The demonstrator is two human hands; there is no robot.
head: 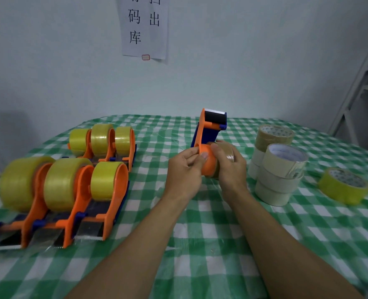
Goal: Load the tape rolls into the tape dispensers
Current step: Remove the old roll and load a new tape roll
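The table [200, 244], under a green checked cloth, carries everything. The biggest group is the six loaded dispensers [70, 190] toward its left edge, in two rows of three, each with a yellow roll seated and the cutter ends pointing at the near edge. Toward the right edge stands a stack [278, 175] of spare pale and brown rolls, and a yellow roll [344, 186] lies alone nearer the right edge, well apart from the hands. Over the middle of the table, a little toward the far edge, the dispenser [209, 130] in hand is held upright with its toothed cutter at the top. The left grip [185, 171] is curled round its orange hub side, thumb on the rim. The right grip [230, 169] is wrapped round the brown roll [226, 151], which sits against the hub from the right. How far it has slid on is hidden by the fingers. By my reading, the step in hand is seating this roll on the hub, with six dispensers done and the spare rolls waiting. The next move probably calls for pushing the roll square onto the hub until it sits flush. The left grip should steady the frame, and then the free tape end goes up toward the cutter.
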